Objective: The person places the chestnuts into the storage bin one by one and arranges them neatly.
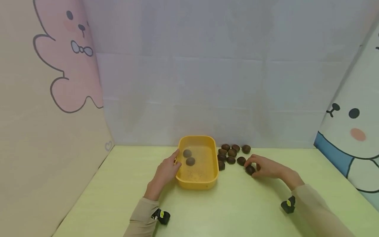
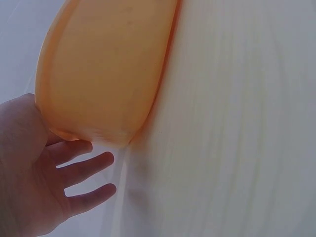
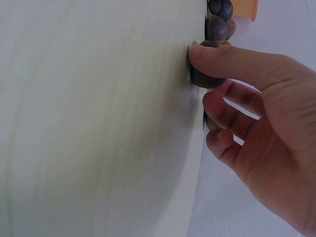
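A pale, creased backdrop [image 1: 189, 82] stands behind a light yellow-green table [image 1: 225, 207], flanked by side panels with a pink cartoon bear [image 1: 71, 65] on the left and a white cartoon figure [image 1: 349, 138] on the right. On the table, right of centre, the right hand [image 1: 267, 168] pinches a dark brown chestnut [image 1: 250, 170] between thumb and fingers; another brown chestnut shows partly behind those fingers. Just beyond lies a loose cluster of chestnuts [image 1: 232, 153], some close against the right side of a yellow plastic tray [image 1: 196, 186]. Two chestnuts [image 1: 190, 161] sit inside the tray toward its left wall. The left hand [image 1: 165, 169] grips that side by the rim, its other fingers spread. Black wrist devices [image 1: 288, 204] hang by both beige sleeves [image 1: 316, 205].
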Demonstrator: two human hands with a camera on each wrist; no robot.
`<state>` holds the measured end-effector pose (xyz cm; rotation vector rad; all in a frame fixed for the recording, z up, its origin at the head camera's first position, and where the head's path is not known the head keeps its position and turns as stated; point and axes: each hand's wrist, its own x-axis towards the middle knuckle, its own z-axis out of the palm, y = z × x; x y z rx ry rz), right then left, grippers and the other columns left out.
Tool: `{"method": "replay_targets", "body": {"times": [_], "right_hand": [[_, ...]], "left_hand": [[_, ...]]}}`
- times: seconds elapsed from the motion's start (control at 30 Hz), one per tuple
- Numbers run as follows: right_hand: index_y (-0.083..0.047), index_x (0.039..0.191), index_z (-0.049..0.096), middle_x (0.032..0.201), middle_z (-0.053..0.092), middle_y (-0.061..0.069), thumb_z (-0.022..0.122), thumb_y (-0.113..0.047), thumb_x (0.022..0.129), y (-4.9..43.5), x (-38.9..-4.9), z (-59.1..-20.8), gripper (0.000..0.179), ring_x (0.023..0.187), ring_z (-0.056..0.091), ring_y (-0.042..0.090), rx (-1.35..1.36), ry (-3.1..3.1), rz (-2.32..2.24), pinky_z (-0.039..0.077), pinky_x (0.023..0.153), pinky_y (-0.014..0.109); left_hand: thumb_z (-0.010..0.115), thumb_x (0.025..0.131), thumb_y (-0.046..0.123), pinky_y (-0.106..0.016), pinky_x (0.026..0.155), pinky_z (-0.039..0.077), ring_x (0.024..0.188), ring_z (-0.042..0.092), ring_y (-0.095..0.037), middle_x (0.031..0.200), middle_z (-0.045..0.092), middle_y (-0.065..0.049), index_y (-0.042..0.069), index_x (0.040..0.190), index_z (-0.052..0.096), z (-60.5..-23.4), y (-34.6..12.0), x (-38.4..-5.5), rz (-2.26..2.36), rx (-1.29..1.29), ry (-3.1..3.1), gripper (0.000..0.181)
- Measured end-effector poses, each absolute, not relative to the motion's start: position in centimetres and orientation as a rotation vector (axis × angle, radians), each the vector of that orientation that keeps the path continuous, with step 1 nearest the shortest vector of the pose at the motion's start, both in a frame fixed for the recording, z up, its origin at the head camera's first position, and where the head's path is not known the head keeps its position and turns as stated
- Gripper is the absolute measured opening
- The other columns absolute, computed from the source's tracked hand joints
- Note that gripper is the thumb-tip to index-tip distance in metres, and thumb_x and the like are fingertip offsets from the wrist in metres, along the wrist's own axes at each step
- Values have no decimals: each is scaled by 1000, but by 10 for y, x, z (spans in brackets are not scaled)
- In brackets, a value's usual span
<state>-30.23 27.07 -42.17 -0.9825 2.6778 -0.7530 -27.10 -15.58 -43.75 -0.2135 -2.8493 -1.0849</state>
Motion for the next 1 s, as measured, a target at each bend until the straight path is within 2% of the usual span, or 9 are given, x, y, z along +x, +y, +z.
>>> {"method": "replay_targets", "body": {"times": [0.17, 0.23, 0.5, 1.0], "right_hand": [[-10, 120, 65, 119, 57, 7, 76, -12, 82, 272, -301, -426, 39, 76, 49, 7, -958, 2663, -739, 43, 68, 23], [-10, 120, 66, 118, 58, 7, 76, -11, 82, 273, -301, -425, 39, 75, 49, 6, -966, 2675, -727, 43, 68, 23], [-12, 119, 67, 114, 59, 4, 75, -12, 82, 273, -303, -418, 37, 76, 48, 8, -985, 2694, -733, 42, 68, 23], [-8, 121, 65, 110, 55, 2, 73, -15, 87, 258, -299, -400, 35, 72, 47, 5, -1087, 2757, -664, 43, 66, 23]], "left_hand": [[50, 97, 21, -26, 48, 31, 50, 35, -12, 77, 54, -5, 13, 155, 36, -438, -157, -271, -1079, -215, -2881, 60], [50, 98, 21, -26, 48, 31, 50, 35, -12, 80, 56, -5, 13, 155, 36, -439, -157, -272, -1081, -217, -2879, 60], [52, 96, 20, -26, 47, 31, 50, 35, -11, 101, 65, -13, 11, 153, 39, -436, -157, -273, -1057, -229, -2839, 59], [51, 96, 20, -27, 47, 33, 50, 37, -12, 97, 65, -11, 12, 154, 38, -436, -157, -274, -1073, -223, -2843, 59]]}}
